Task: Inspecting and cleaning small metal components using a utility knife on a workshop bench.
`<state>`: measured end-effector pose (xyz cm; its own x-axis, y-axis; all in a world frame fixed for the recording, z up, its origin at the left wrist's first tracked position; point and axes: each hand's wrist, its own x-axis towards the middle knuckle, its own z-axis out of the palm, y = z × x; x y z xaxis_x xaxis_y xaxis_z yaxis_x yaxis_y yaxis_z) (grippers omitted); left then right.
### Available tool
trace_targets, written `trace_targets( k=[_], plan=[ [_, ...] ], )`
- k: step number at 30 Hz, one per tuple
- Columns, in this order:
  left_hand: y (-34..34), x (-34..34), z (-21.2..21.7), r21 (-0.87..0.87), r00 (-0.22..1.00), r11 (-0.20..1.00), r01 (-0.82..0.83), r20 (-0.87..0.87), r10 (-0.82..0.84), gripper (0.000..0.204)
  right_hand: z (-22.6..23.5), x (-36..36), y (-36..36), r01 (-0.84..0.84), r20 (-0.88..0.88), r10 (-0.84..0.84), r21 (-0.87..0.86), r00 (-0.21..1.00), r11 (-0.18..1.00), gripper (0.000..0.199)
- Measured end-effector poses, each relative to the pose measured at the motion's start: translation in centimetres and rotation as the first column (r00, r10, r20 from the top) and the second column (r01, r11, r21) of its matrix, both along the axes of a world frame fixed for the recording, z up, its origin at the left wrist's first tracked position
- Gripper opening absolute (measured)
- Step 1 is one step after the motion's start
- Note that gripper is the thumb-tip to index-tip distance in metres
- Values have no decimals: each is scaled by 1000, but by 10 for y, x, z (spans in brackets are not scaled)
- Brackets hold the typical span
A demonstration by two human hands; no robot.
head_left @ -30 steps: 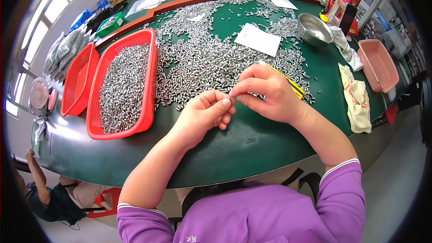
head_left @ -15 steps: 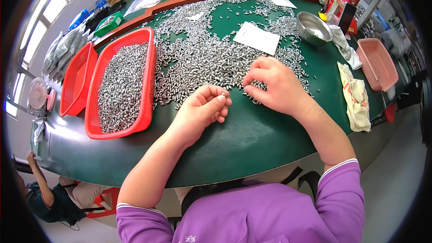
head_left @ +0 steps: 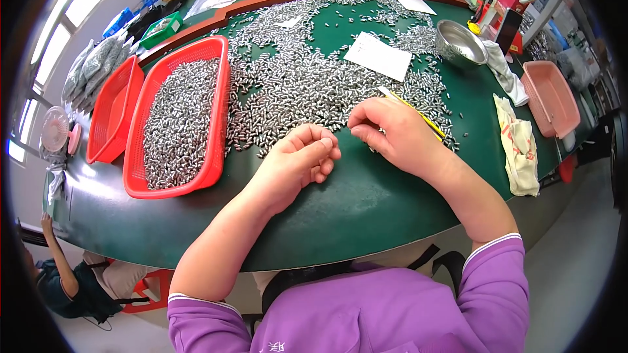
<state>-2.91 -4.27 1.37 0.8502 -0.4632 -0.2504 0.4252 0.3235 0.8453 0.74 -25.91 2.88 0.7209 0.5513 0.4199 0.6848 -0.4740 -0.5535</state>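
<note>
While both forearms come up from the lower edge of the head view, the left hand [head_left: 302, 157] rests on the dark green desk [head_left: 366, 202] with its fingers curled into a loose fist; whether anything lies inside that fist cannot be told. Just right of it, apart by a narrow gap, the right hand [head_left: 392, 134] lies palm down with thumb and forefinger pinched together at its left tip, and whether a piece sits in the pinch is too small to tell. A thin yellow stick [head_left: 415, 114] crosses the back of the right hand, slanting away to its right.

Directly beyond both hands spreads the loose heap of small silver metal cylinders [head_left: 294, 85], its near edge touching the fingertips of the right hand and lying just ahead of the left knuckles. Left of the left hand stands a red plastic mesh basket [head_left: 219, 124] filled with more of the same silver pieces, and a second red basket [head_left: 108, 121] sits beyond it, further left. A white paper sheet [head_left: 379, 57] lies on the heap ahead of the right hand. Further to the right of that hand are a round steel bowl [head_left: 460, 42], a pink plastic tray [head_left: 553, 98] and a pale yellow cloth [head_left: 517, 147]. Purple sleeves [head_left: 497, 274] cover the upper arms.
</note>
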Motion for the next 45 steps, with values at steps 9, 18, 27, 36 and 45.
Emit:
trace_targets(
  k=[9,18,27,36,45],
  plan=[
    [-3,-3,0,-25,998,997,69,-3,-69,10,1,1,3,-231,116,216,129,969,964,21],
    [-1,-3,2,-27,997,997,74,-36,-75,13,1,-3,4,-215,26,215,219,976,952,40],
    [-3,-3,2,-2,997,998,70,-27,-70,15,1,-3,6,-188,169,153,217,974,958,35],
    [-4,-2,1,-13,999,999,45,-9,-45,16,4,0,3,-200,248,163,130,955,971,25],
    [-4,-1,3,1,1000,1000,23,-13,-23,16,5,7,-8,82,260,-86,24,962,996,15]
  ],
)
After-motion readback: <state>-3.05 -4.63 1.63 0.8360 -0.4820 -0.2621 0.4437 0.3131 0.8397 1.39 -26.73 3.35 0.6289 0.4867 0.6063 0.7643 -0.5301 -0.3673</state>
